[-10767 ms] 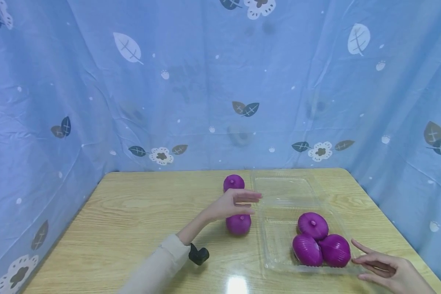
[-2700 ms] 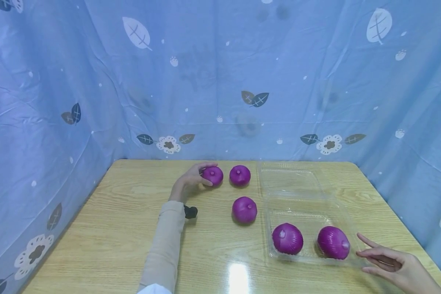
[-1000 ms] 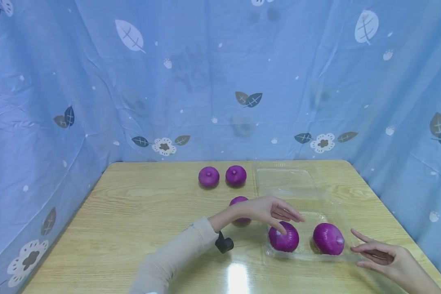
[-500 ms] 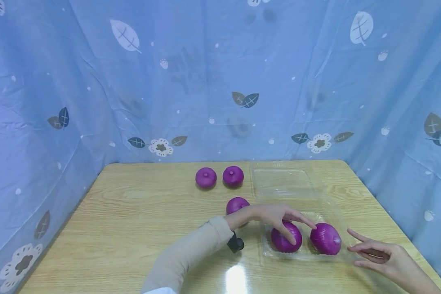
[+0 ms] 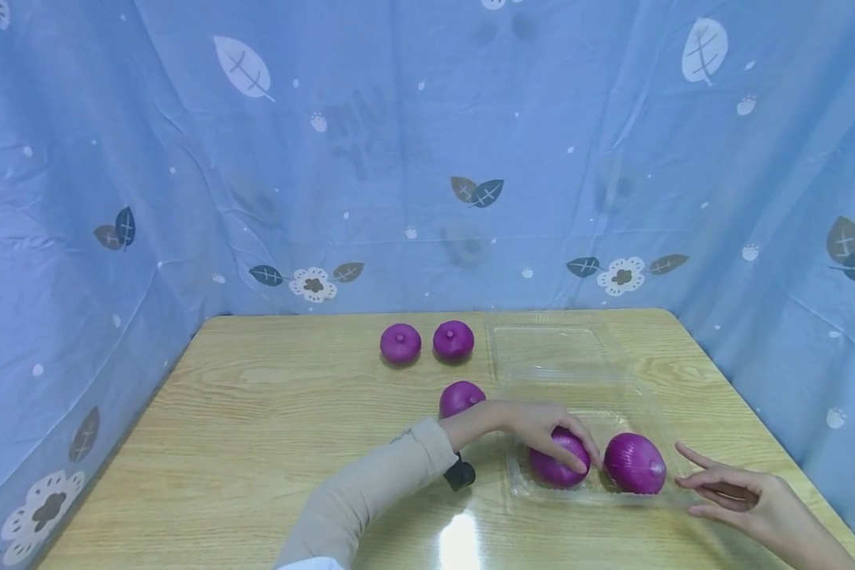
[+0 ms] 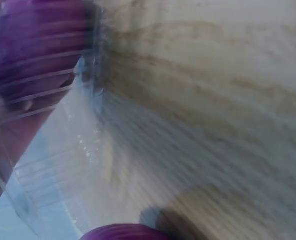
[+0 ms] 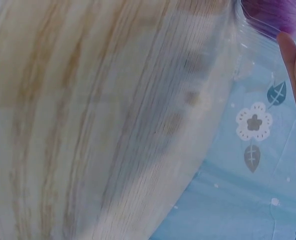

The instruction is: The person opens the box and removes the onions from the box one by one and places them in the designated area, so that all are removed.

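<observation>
Two purple onions lie in the near half of a clear plastic clamshell box [image 5: 516,480], which stands open with its lid folded back. My left hand [image 5: 537,426] reaches in from above and grips the left onion [image 5: 561,469], its fingers over the far side and thumb on the near side. The other onion [image 5: 634,464] sits just to the right. At the box's right side, my right hand [image 5: 744,497] holds its fingers loosely extended, fingertips right at the wall. In the left wrist view an onion [image 6: 40,42] shows through the ribbed plastic.
Behind and left of the box are three more onions: a far left onion [image 5: 400,344], one beside it [image 5: 453,341], and a nearer onion [image 5: 460,397] partly behind my left wrist. A blue patterned curtain [image 5: 370,158] encloses the wooden table [image 5: 271,419].
The box held three onions at first; one now stands at the far left, where my left hand had it. That hand has since come over the box and closed on the left onion.
</observation>
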### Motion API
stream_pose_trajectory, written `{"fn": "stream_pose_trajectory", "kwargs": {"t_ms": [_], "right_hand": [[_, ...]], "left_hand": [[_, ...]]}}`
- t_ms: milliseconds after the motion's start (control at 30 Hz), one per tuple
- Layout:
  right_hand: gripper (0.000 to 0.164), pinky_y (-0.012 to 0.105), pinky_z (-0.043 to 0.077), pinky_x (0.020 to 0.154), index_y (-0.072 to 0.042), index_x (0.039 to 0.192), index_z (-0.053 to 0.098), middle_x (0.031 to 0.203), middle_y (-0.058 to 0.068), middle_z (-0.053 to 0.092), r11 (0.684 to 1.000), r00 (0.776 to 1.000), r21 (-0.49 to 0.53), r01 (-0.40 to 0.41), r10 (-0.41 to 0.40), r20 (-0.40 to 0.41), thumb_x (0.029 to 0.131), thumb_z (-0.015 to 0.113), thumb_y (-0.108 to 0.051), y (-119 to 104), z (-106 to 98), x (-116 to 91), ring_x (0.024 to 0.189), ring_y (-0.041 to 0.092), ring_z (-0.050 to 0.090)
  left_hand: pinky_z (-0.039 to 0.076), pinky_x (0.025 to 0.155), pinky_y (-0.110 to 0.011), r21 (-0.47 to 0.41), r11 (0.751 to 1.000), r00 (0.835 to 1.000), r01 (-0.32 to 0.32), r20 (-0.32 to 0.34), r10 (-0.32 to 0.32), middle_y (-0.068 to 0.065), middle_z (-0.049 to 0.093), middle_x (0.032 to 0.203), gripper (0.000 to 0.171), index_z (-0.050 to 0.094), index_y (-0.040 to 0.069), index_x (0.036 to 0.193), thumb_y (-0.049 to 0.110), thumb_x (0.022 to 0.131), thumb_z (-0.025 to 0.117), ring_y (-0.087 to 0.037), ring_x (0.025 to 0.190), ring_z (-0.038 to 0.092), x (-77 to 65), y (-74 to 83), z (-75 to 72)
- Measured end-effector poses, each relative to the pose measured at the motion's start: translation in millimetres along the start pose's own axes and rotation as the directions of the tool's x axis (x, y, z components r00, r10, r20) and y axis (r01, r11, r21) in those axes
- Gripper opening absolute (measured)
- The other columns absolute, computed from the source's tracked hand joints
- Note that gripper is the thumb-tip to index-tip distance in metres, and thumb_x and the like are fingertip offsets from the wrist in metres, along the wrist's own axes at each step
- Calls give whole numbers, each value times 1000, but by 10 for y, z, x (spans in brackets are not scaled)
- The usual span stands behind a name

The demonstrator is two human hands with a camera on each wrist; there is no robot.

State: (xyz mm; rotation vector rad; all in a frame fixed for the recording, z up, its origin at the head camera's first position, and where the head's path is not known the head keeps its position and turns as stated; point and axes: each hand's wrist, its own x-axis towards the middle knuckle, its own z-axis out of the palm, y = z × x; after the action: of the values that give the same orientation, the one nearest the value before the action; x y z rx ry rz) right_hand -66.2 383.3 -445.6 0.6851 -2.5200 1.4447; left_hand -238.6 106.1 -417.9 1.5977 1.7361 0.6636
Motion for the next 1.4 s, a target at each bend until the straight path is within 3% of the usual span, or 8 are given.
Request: {"fn": "stream_pose_trajectory", "kwargs": {"t_ms": [200,333,500,633,767,900,1233,1400], "right_hand": [[33,17,54,73,4,101,69,136,-19,51,1000,1000,-10,-3,3,-4,72,69,20,5,22,-19,109,-4,57],[34,17,54,74,4,101,69,136,-18,51,1000,1000,-10,13,-13,-4,72,68,21,5,29,-27,110,-4,57],[34,17,54,74,4,101,68,136,-17,51,1000,1000,-3,20,-20,3,72,68,21,6,23,-29,110,-4,56],[35,16,54,74,2,101,69,135,-17,52,999,999,-36,35,-35,-6,71,70,21,-4,20,-27,112,-4,56],[34,16,54,74,2,100,69,134,-18,53,999,1000,-48,27,-27,-9,71,70,19,-15,19,-19,112,-5,55],[33,16,54,72,3,100,69,133,-18,53,999,1000,-30,14,-14,-4,72,70,19,-1,18,-16,112,-6,54],[34,13,53,72,-1,99,70,131,-20,54,997,1000,-78,8,-10,-25,71,71,18,21,17,-18,111,-8,53],[32,15,54,72,0,99,70,132,-20,53,997,1000,-74,-4,1,-28,72,71,17,17,15,-17,110,-8,54]], "left_hand": [[41,91,-10,-55,994,990,97,112,-90,2,48,140,63,50,11,138,3,80,75,4,111,48,-17,24,-26],[41,91,-11,-64,987,981,149,135,-139,3,46,140,69,49,12,138,0,77,78,2,112,47,-8,39,-47],[44,87,-12,-75,987,987,139,91,-132,6,53,130,57,56,11,130,6,79,78,2,108,50,-4,40,-40],[46,83,-11,-22,990,991,136,13,-136,6,54,122,56,55,14,129,11,78,79,2,104,51,-10,53,-33],[46,79,-9,25,986,980,167,-117,-163,7,52,117,57,52,18,126,17,77,81,2,99,52,-15,60,-19],[47,78,-10,7,990,970,144,-199,-139,8,54,116,51,54,18,126,21,81,78,3,98,53,-29,50,-18],[45,85,-10,-58,996,974,62,-215,-73,10,57,122,38,58,16,128,20,91,67,5,103,51,-33,50,-28],[47,85,-12,-144,988,977,54,-197,-82,11,55,117,53,55,16,126,11,79,79,4,101,53,-47,102,-17]]}}
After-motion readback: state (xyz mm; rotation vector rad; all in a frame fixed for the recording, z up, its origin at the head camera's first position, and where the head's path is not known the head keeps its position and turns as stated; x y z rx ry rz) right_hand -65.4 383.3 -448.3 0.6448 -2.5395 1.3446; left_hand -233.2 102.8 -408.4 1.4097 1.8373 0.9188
